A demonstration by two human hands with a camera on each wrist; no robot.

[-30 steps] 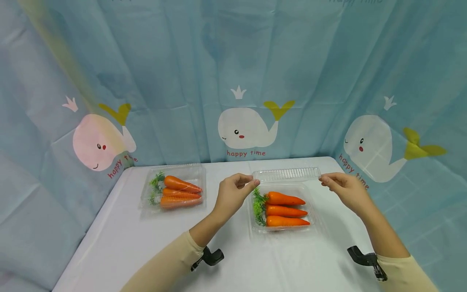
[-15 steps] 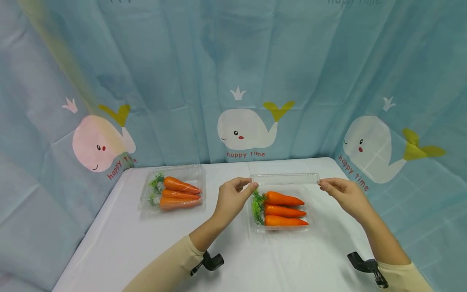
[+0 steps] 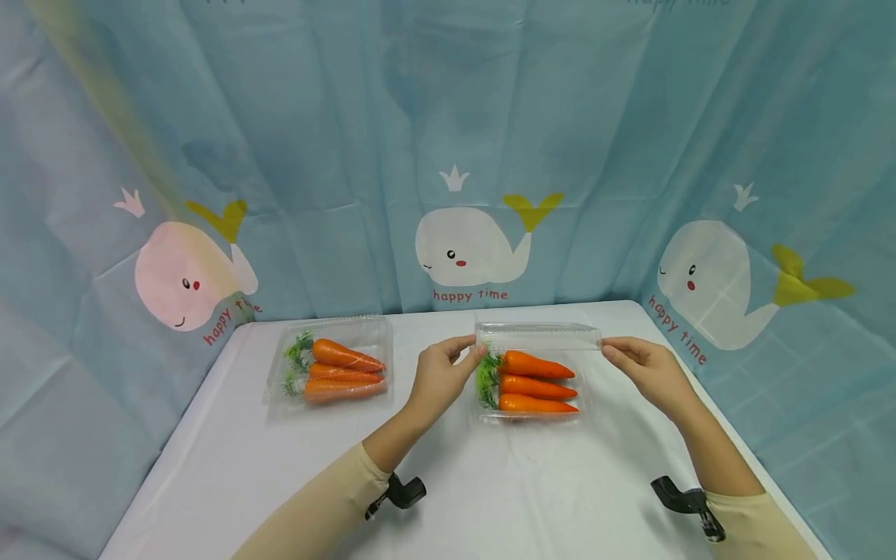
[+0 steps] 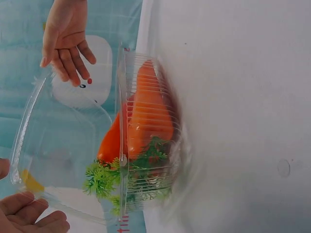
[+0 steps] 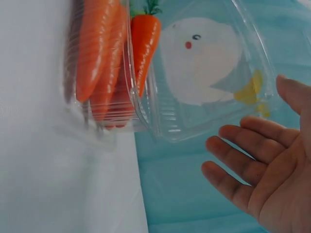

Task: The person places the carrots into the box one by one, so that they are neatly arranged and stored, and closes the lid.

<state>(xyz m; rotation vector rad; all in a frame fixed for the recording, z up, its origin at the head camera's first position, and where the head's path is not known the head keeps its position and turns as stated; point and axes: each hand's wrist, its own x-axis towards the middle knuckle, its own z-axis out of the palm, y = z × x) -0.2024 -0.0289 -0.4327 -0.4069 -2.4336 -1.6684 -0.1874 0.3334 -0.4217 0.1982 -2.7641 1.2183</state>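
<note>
A clear plastic clamshell box (image 3: 585,393) with three orange carrots (image 3: 537,386) and green leafy tops stands on the white table. Its hinged lid (image 3: 539,337) is raised at the back. My left hand (image 3: 437,381) pinches the lid's left corner between thumb and fingers. At the right corner, my right hand (image 3: 651,375) pinches the lid's edge with thumb and index finger, its other fingers loosely spread in the right wrist view. Seen from the left wrist, the lid (image 4: 56,145) slants away from the base, with the carrots (image 4: 146,116) showing through the ribbed wall.
A second clear clamshell box (image 3: 381,330), with several carrots (image 3: 343,373) inside and its lid down, sits at the back left of the table (image 3: 532,498). A blue curtain (image 3: 336,155) printed with whales hangs close behind the table and along both sides.
The box with its carrots has shifted left and slightly toward the back. Both hands have moved left with the lid, whose tilt has changed. The second box stays in place.
</note>
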